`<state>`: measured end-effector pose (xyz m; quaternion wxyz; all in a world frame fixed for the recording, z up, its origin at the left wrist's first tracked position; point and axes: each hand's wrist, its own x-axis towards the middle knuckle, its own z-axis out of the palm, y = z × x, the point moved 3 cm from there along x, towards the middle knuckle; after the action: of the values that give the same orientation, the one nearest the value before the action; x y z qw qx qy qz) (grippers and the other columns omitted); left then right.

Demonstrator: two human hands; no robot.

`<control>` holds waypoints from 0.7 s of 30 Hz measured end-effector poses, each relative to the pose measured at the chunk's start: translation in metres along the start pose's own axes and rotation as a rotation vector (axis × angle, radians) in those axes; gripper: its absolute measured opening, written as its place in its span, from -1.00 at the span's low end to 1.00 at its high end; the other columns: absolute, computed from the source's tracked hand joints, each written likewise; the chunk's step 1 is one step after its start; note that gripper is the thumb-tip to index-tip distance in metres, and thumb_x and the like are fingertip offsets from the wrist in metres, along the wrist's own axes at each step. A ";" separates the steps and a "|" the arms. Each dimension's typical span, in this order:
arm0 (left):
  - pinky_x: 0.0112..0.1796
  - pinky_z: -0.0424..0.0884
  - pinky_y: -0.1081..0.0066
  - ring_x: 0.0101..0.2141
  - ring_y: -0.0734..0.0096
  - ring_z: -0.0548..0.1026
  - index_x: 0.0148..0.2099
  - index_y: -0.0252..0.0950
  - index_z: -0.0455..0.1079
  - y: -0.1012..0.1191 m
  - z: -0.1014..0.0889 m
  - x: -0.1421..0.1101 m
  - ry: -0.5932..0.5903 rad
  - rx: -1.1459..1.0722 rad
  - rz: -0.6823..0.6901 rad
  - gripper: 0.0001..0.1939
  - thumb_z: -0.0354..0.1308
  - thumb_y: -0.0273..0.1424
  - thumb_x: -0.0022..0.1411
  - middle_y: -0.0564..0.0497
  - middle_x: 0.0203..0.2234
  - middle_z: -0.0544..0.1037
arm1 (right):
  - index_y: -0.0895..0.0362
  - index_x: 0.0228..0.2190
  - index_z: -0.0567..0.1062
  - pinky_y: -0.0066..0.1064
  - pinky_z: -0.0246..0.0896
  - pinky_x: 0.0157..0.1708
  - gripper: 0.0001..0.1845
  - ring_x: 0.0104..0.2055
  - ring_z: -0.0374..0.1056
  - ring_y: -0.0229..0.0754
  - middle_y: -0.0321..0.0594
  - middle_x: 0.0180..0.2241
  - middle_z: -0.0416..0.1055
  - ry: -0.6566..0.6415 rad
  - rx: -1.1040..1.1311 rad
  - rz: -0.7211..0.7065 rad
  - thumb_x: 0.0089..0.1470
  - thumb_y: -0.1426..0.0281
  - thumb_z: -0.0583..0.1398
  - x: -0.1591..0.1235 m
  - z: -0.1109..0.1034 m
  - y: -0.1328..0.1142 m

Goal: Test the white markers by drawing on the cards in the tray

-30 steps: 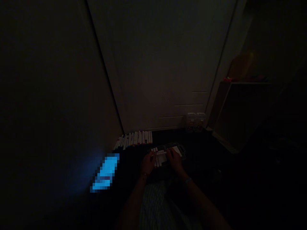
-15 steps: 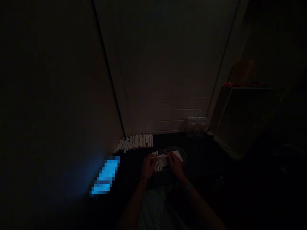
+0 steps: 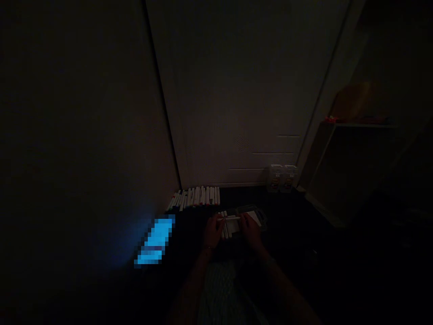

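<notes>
A white marker lies crosswise between my two hands. My left hand is closed on its left end, and my right hand pinches its right end. Beneath it is an open clear plastic case, its lid folded to the right. Several white markers lie side by side in the left part of the case. A white sheet or card shows in the lid. Dim light hides the fingertips' details.
Several white markers with coloured ends lie in a row by the back panel. Two clear cases stand at the back right. A glowing, pixelated screen is at the left wall. A shelf unit stands right.
The whole view has shifted slightly, so things appear further right. Both hands keep hold of the marker over the case, with little other movement.
</notes>
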<state>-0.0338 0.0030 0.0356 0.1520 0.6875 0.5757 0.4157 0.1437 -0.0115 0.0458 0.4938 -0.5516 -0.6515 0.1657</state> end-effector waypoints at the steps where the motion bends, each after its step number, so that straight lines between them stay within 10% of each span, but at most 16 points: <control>1: -0.21 0.31 0.40 -0.25 0.40 0.40 -0.15 -0.21 0.33 0.000 0.000 0.000 0.001 0.005 0.017 -0.71 -0.11 -0.21 0.22 -0.02 -0.29 0.42 | 0.08 -0.24 0.42 -0.47 0.13 -0.29 -0.61 -0.26 0.33 -0.22 -0.24 -0.27 0.43 -0.007 -0.005 0.001 0.19 0.20 -0.12 0.000 -0.001 -0.001; 21: -0.12 0.30 0.35 -0.17 0.38 0.40 -0.15 -0.24 0.32 -0.003 0.002 0.002 0.041 -0.018 0.027 -0.72 -0.14 -0.27 0.24 -0.03 -0.23 0.45 | 0.07 -0.22 0.43 -0.46 0.15 -0.36 -0.63 -0.32 0.34 -0.20 -0.25 -0.31 0.44 -0.026 -0.008 0.047 0.14 0.18 -0.06 0.000 -0.001 -0.001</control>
<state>-0.0340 0.0059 0.0333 0.1410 0.6851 0.5657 0.4367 0.1440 -0.0124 0.0467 0.4790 -0.5665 -0.6453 0.1819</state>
